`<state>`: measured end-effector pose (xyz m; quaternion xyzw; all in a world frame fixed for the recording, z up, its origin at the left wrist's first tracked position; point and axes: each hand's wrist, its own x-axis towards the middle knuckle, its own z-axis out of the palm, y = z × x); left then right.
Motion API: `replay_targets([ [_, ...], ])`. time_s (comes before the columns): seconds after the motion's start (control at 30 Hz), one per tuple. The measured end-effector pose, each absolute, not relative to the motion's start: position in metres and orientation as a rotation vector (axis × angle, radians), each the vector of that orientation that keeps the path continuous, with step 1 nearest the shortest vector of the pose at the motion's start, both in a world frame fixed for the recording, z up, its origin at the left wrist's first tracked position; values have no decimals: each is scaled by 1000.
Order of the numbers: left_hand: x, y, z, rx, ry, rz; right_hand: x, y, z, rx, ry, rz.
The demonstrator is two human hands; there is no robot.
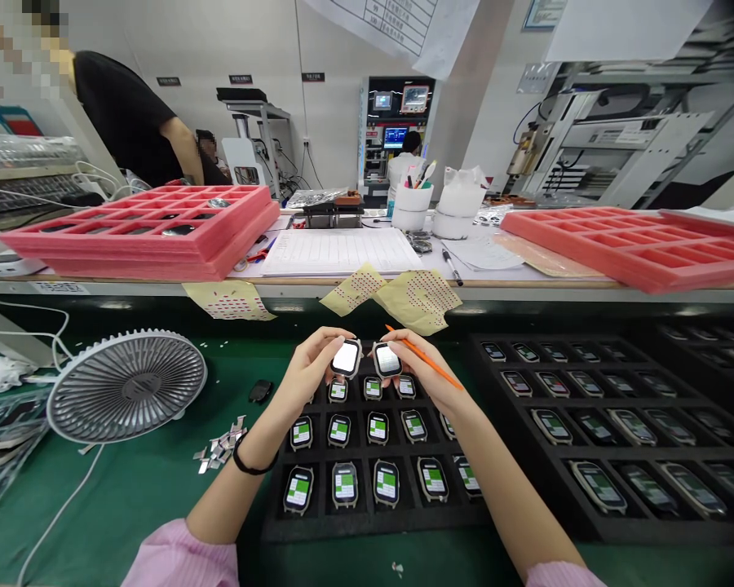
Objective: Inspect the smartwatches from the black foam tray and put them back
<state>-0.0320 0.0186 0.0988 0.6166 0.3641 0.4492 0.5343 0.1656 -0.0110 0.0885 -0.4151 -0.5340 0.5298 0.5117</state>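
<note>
My left hand [311, 365] pinches a smartwatch case [346, 359] without a strap, its screen glowing white. A second smartwatch case [387, 359], also lit mostly white, is gripped by my right hand [425, 371]. An orange stick [428, 360], thin and pointed, rests across the back of that hand; how it is held is partly hidden. Both watches are raised over the far rows of a black foam tray [367, 528]. In the tray's compartments lie several more watch cases, such as one watch [386, 483] with a green and white screen.
A second black tray [501, 424] of watches stands right. At left are a round fan [128, 385], silvery scraps [221, 445] and a small black piece [260, 390]. Pink foam trays [220, 257] and a paper form [342, 251] occupy the shelf. A person in black [126, 122] is beyond.
</note>
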Motion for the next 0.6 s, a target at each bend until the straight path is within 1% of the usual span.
replay_targets([
  [0.6, -34, 22, 94, 1526, 811, 977, 173, -9, 85, -905, -1394, 1319],
])
